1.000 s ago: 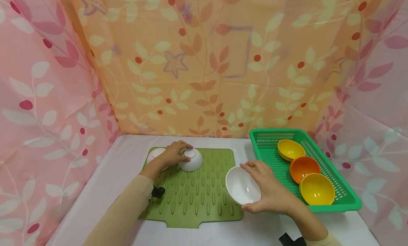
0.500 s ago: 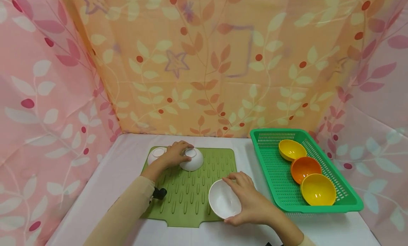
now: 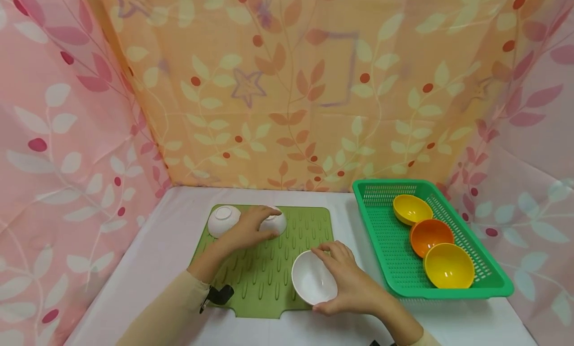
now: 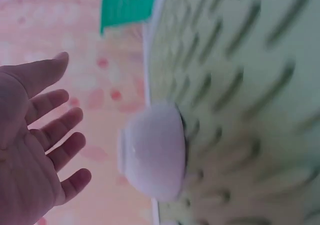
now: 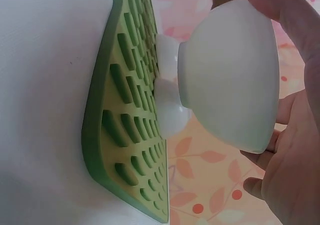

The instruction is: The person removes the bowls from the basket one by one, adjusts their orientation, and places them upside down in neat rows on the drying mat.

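1. The right hand point(image 3: 354, 286) held a white bowl point(image 3: 314, 284), its grip curled round the rim from the far side, thumb at the near edge. The bowl was tipped on its side, its hollow facing left and toward the camera, above the near right part of the green mat point(image 3: 269, 281).
2. The bowl looked smooth, glossy and round, with a short foot ring at its base; in the right wrist view it point(image 5: 230, 75) showed plain white, with no pattern.
3. The mat was a soft-looking olive-green rectangle with rounded corners, covered in rows of raised oval ribs point(image 5: 125, 110), and it lay flat on the white surface point(image 3: 148, 266).
4. The left hand point(image 3: 246, 229) hovered over an upturned white bowl point(image 3: 275, 225) at the far side of the mat; its grip was loose, the fingers spread and relaxed, clear of the bowl in the left wrist view point(image 4: 40, 140).
5. A second upturned white bowl point(image 3: 222, 220) sat just left of it, foot ring up.
6. A green plastic basket point(image 3: 381, 236) with perforated walls stood at the right, holding two yellow bowls point(image 3: 410, 209) point(image 3: 448, 266) and an orange bowl point(image 3: 431, 236) between them, all glossy and upright.
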### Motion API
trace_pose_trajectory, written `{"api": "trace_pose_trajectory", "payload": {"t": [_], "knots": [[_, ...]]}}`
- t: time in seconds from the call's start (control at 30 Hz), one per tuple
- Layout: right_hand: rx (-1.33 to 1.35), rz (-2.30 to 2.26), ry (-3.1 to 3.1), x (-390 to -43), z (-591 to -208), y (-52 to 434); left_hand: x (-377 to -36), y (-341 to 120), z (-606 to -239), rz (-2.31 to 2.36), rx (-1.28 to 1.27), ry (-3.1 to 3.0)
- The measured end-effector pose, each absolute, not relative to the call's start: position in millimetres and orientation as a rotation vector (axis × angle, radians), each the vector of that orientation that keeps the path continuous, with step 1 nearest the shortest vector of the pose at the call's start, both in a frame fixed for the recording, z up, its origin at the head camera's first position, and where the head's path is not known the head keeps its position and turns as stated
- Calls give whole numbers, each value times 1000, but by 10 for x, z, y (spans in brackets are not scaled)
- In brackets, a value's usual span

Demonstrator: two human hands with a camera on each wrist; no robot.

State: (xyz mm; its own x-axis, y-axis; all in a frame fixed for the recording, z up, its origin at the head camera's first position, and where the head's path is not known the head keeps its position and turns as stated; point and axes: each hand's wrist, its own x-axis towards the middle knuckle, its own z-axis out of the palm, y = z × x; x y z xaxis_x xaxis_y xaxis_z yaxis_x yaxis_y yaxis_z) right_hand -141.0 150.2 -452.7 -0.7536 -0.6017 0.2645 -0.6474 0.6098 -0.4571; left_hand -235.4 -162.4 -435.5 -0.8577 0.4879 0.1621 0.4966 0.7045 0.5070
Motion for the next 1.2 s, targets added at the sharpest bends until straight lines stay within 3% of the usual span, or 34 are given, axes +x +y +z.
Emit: {"api": "trace_pose_trajectory", "payload": {"t": [0.2,0.43,0.73,1.2], "knots": [[1039,812,-2718,-1436,-4540,1518,-1810,-1502,-4383,-1226,-842,-2843],[995,825,-2670,-1470,-4568,1542,-1408,-1342,-4542,-1761,-654,-2904],[1018,878,-2514,-1491,-4588,1530,-1323,-1220,-4580,-2255,-607,-2758],[1052,740,-2295,-1482,-4656,1419,-1301,-1064,-4718,-2530,-373,-2494]]}}
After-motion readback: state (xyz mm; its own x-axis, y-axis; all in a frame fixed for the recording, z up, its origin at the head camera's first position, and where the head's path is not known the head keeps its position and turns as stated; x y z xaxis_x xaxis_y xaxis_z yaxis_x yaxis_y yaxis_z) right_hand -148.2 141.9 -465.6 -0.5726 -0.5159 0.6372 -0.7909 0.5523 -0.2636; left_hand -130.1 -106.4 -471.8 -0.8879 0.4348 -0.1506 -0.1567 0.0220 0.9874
